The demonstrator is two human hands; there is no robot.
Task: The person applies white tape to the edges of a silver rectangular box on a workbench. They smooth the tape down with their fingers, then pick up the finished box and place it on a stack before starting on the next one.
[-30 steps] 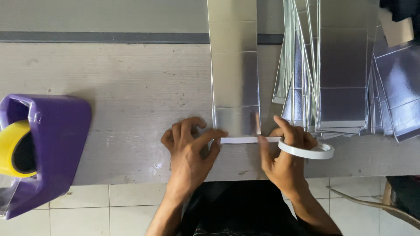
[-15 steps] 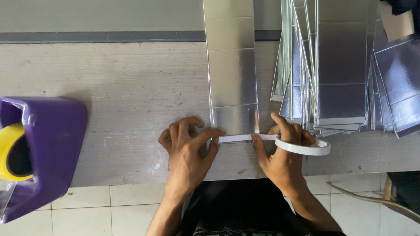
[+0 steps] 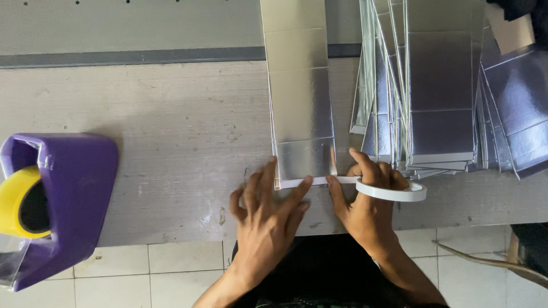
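Observation:
A long silver foil sheet (image 3: 298,85) lies lengthwise on the grey wooden table (image 3: 171,142). A strip of white tape (image 3: 311,181) runs along the sheet's near edge. My left hand (image 3: 265,214) lies flat with its fingers spread, the fingertips pressing the tape's left part down. My right hand (image 3: 368,202) holds a white tape roll (image 3: 394,191) at the strip's right end, with the index finger raised against the sheet's corner.
A purple tape dispenser (image 3: 57,199) with a yellow roll (image 3: 17,202) stands at the table's left front. Stacks of silver foil sheets (image 3: 434,85) lie to the right. A tiled floor (image 3: 142,268) shows below the table's edge.
My left hand's fingers have slid right along the tape strip. The view has shifted slightly left.

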